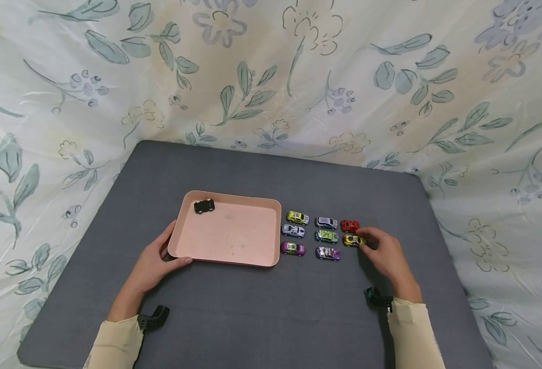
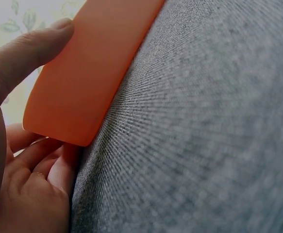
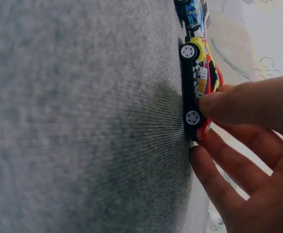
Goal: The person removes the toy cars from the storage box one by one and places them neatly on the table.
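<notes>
Grey felt bench (image 1: 261, 312), floral sheet (image 1: 271, 72) behind. Eight toy cars (image 1: 326, 236) beside the pink tray (image 1: 226, 256) (one black car (image 1: 203, 205) inside). Left hand (image 1: 153, 264) grips the tray; right hand (image 1: 386, 253) pinches the yellow car (image 1: 352, 240).

The cars (image 1: 326, 236) sit in tight rows just right of the tray (image 1: 226, 259), leaving narrow gaps between them. The cloth (image 1: 271, 77) closes in behind and at both sides. The desk (image 1: 271, 312) in front lies open between the hands.
</notes>
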